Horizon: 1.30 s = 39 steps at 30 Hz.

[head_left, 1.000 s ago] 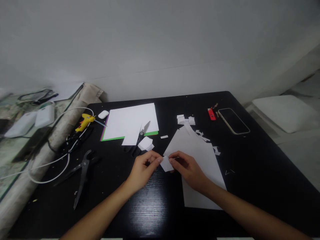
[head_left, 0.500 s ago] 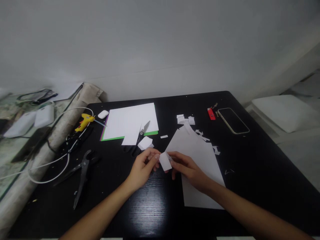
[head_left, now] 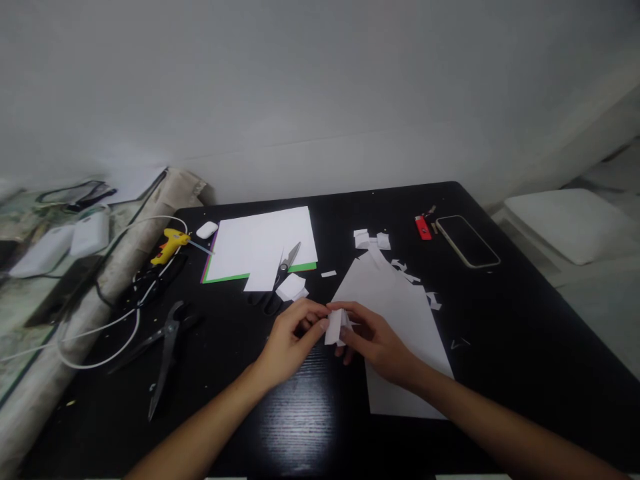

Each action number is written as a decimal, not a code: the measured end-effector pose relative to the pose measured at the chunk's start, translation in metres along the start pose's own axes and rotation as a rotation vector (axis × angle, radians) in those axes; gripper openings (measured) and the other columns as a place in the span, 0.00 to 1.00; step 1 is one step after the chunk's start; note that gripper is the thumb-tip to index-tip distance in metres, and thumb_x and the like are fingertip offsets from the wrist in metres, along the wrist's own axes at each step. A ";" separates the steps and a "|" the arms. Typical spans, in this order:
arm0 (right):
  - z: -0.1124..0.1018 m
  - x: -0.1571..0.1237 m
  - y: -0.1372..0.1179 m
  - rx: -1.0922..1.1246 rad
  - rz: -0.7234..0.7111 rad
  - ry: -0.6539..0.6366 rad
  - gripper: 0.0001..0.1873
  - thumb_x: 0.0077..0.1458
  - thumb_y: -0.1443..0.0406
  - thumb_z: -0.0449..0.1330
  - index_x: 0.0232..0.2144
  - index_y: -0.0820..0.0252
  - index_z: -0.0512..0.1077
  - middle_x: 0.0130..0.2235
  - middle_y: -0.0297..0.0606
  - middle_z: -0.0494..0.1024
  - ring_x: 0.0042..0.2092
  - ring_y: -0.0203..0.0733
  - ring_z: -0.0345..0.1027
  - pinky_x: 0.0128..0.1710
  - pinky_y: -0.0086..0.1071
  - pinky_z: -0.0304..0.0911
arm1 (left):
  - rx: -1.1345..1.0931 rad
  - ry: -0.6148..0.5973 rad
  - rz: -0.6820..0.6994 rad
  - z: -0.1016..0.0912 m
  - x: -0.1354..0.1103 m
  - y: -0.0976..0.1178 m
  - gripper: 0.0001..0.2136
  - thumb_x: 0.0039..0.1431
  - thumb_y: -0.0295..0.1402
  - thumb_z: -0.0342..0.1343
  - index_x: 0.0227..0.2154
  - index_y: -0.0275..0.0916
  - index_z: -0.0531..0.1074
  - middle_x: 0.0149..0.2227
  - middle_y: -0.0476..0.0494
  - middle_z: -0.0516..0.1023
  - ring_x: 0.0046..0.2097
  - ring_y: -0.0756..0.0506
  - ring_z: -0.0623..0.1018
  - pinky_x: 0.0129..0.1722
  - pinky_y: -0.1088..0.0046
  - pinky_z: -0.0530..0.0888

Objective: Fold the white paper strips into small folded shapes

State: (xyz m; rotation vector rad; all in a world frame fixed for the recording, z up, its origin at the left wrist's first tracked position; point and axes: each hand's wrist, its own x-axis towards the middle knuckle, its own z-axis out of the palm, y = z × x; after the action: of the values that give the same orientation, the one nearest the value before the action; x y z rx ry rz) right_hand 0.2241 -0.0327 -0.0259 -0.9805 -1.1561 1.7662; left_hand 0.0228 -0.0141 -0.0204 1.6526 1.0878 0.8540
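Between my two hands is a small folded piece of white paper (head_left: 334, 329), box-like, with flaps standing out at its right side. My left hand (head_left: 295, 337) pinches its left edge with thumb and fingers. On the right side, my right hand (head_left: 373, 340) grips it, thumb in front and fingertips partly hidden behind. A large white paper sheet (head_left: 400, 373) lies under my right hand and forearm. Just beyond my left hand sit another small folded white paper piece (head_left: 291, 287) and black-handled scissors (head_left: 285, 265), whose blades rest on stacked paper.
Stacked white and coloured sheets (head_left: 250, 243) lie at the back left, near a yellow glue gun (head_left: 171, 245) and a white earbud case (head_left: 207, 230). Pliers (head_left: 170, 333) lie left. Paper scraps (head_left: 373, 240), a red lighter (head_left: 423, 228) and a phone (head_left: 467, 241) are to the right.
The folded paper has been turned in my hands; its flaps now show on the right. Both hands have shifted slightly, with the left fingers closer to the right ones.
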 end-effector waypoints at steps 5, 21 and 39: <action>0.000 0.000 0.000 -0.073 -0.001 0.041 0.24 0.60 0.57 0.64 0.57 0.57 0.69 0.39 0.38 0.77 0.32 0.38 0.75 0.28 0.30 0.72 | 0.057 -0.028 0.027 -0.001 0.000 0.000 0.09 0.66 0.35 0.57 0.47 0.42 0.77 0.44 0.42 0.76 0.41 0.46 0.76 0.40 0.70 0.73; -0.001 0.001 0.000 -0.167 -0.022 0.103 0.20 0.60 0.54 0.64 0.49 0.59 0.73 0.38 0.39 0.78 0.36 0.42 0.72 0.35 0.35 0.72 | 0.013 0.070 0.053 0.000 -0.001 -0.002 0.06 0.66 0.34 0.58 0.36 0.38 0.77 0.39 0.44 0.77 0.36 0.49 0.74 0.37 0.73 0.71; -0.003 0.000 -0.008 -0.013 -0.184 0.073 0.04 0.57 0.65 0.65 0.37 0.56 0.78 0.41 0.38 0.76 0.43 0.42 0.71 0.45 0.36 0.68 | -0.361 0.022 -0.199 -0.001 0.002 0.009 0.10 0.64 0.39 0.60 0.38 0.36 0.73 0.32 0.47 0.77 0.31 0.50 0.77 0.35 0.74 0.74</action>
State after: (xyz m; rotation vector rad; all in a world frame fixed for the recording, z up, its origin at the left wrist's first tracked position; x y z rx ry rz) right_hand 0.2281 -0.0293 -0.0197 -0.9088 -1.1740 1.5664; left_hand 0.0247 -0.0135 -0.0115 1.2187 1.0240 0.8801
